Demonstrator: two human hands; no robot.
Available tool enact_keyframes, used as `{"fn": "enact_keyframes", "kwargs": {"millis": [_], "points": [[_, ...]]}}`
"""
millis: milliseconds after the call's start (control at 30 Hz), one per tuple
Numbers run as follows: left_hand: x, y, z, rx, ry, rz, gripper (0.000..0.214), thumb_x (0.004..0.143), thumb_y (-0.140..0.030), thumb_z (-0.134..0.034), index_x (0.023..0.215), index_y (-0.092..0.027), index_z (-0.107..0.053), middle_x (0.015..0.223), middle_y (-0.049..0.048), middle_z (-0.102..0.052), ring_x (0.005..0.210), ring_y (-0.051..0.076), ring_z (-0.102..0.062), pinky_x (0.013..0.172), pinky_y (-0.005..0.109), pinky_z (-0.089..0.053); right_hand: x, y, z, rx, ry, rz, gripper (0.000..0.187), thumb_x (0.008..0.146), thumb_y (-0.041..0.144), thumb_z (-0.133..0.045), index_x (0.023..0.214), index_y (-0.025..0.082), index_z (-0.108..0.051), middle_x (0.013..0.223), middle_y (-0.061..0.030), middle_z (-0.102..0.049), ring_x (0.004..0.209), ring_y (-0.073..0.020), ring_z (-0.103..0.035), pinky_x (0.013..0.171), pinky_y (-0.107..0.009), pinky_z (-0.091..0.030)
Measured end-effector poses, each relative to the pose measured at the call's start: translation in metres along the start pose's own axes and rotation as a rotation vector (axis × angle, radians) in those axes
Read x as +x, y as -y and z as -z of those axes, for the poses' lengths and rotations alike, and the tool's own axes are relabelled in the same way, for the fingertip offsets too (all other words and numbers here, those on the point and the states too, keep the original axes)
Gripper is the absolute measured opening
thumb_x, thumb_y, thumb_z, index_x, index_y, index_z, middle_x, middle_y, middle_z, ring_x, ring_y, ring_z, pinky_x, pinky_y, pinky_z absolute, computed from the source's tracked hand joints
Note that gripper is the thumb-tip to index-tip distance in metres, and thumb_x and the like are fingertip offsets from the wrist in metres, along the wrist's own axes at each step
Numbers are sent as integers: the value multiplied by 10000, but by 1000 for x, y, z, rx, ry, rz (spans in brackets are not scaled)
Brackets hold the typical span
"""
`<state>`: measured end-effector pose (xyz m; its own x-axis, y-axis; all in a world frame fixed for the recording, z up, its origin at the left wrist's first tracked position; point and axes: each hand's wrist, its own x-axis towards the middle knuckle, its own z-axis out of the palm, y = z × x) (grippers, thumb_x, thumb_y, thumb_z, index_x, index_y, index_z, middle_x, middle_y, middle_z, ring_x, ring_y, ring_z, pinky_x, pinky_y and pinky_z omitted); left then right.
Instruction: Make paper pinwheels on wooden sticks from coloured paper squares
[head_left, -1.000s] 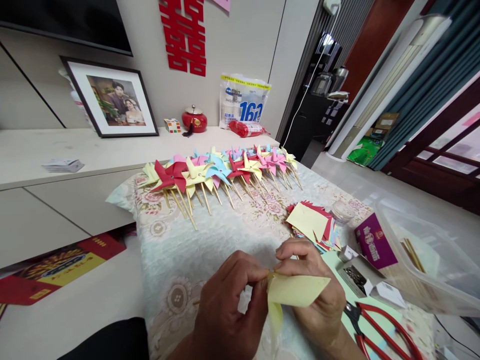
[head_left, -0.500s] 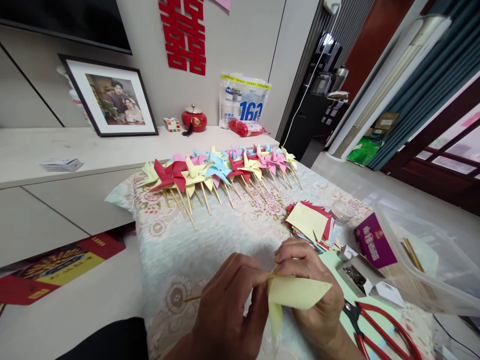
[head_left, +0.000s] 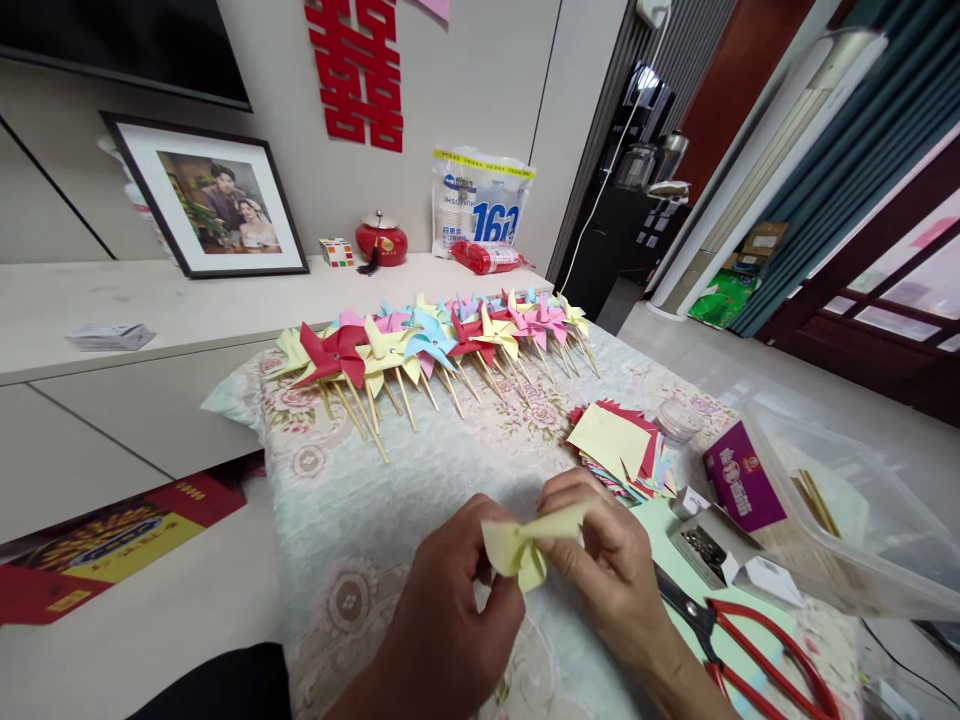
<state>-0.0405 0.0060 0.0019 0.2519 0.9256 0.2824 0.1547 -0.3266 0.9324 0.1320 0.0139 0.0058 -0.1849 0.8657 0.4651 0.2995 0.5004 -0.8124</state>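
Note:
Between my hands is a pale yellow paper pinwheel (head_left: 531, 552), its blades partly folded and curling. My left hand (head_left: 457, 590) is closed at its left side, thumb and fingers pinched just behind the paper. The fingers of my right hand (head_left: 609, 560) grip a blade on the right. No stick shows now; my left hand may hide it. To the right of my right hand lie red-handled scissors (head_left: 701, 615), resting on pale green paper (head_left: 656, 522). A stack of coloured paper squares (head_left: 611, 440) sits just beyond that hand.
Several finished pinwheels (head_left: 431, 340) on sticks lie in a row at the table's back. On the right are a small box of metal fasteners (head_left: 705, 548) and a clear plastic bin (head_left: 862, 530) holding sticks. A framed photo (head_left: 214, 200) stands on the cabinet.
The pinwheel has turned, so its front with the folded blades faces me. My right hand has shifted its grip on the paper. The stick that stuck out left of my left hand is out of sight.

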Motion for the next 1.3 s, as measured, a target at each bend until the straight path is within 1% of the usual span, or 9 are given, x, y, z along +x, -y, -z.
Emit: {"fn": "enact_keyframes", "kwargs": {"millis": [133,300,433,533,633,767,933,1133,1300], "points": [[0,6,-4,-354,148,336,270,728,-115,-616,983,-204,-623,794,11,-628,681,155,-562,596,251,-430,1,-9,-1,153,16,-315,95,873,286,-640,829,202,-645,803,-8,-597,739,-171,-567,660,-287,-451],[7,18,-14,-552,77,477,229,722,-277,-733,901,-162,-649,692,-10,-607,604,117,-503,568,230,-389,2,-14,-3,215,26,-439,137,843,336,-686,846,200,-666,806,-13,-646,788,-196,-609,692,-292,-481],[16,24,-18,-626,-55,575,292,688,-358,-767,836,-143,-636,570,-52,-519,472,70,-350,454,212,-257,1,-19,-4,292,-46,-404,299,851,369,-699,1117,235,-670,1068,-52,-710,1017,-242,-649,880,-346,-502],[20,23,-18,-684,-90,594,249,634,-245,-742,832,-142,-629,615,-39,-551,487,69,-348,457,214,-241,-1,-26,-2,283,-131,-384,346,882,347,-661,1217,260,-639,1216,-70,-697,1144,-254,-631,993,-387,-473],[22,21,-17,-742,-71,602,203,572,-158,-661,772,-154,-628,607,-41,-538,487,70,-329,464,221,-229,-1,-32,-2,109,-152,-329,318,883,275,-624,1197,257,-666,1213,-74,-701,1128,-257,-642,994,-412,-480],[24,18,-16,-775,-71,610,167,564,-164,-640,730,-163,-624,590,-39,-524,495,80,-338,477,226,-242,0,-34,-3,-150,-141,-123,311,877,206,-598,1169,244,-697,1157,-77,-711,1085,-250,-647,952,-419,-508],[22,21,-17,-782,-89,601,158,591,-181,-665,728,-167,-587,619,-31,-555,500,78,-363,485,228,-261,2,-32,-6,-254,-141,78,305,925,137,-546,1156,259,-705,1052,-70,-730,998,-220,-670,854,-371,-547],[20,24,-19,-791,-96,597,196,585,-159,-662,772,-150,-603,621,-41,-560,483,67,-362,467,226,-261,2,-34,-7,-247,-132,91,279,936,103,-538,1094,260,-706,1003,-52,-723,948,-191,-676,818,-325,-542],[20,26,-21,-762,-112,543,190,593,-137,-653,779,-142,-618,636,-33,-575,495,72,-394,451,211,-310,1,-29,-3,-294,-148,97,270,924,147,-556,1142,242,-684,1094,-79,-705,1057,-229,-646,893,-378,-523]]}}
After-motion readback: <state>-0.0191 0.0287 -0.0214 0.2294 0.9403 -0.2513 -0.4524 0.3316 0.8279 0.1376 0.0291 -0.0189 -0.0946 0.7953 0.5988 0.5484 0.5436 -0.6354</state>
